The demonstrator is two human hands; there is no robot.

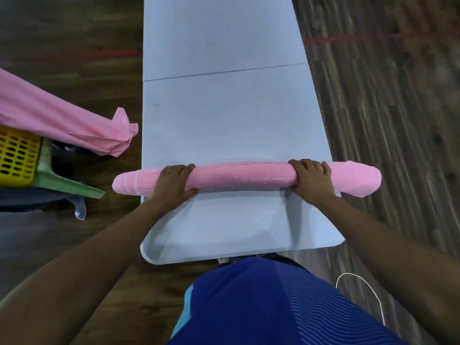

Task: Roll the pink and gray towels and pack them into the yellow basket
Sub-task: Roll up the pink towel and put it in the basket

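1. The wood floor runs on both sides of the table.
2. The table is long, pale blue-gray, and runs straight away from us, with a seam across it further up.
3. Our blue shirt sits right at the table's near end.
4. A loose pink towel is off the table's left side, draped over the basket, one crumpled corner reaching almost to the table edge.
5. The rolled pink towel lies crosswise on the table's near half. It's rolled up tight, and both ends stick out past the table's left and right edges.
6. The yellow basket is left of the table, partly under that loose towel, and only one perforated side shows.
7. A green plastic piece sits just below the basket and points toward the table. We can't tell what it is.
8. Our left hand is wrapped over the roll near the table's left edge, fingers curled across the top.
9. Our right hand grips it the same way near the right edge.
10. A white cord loops on the floor by the table's near right corner.
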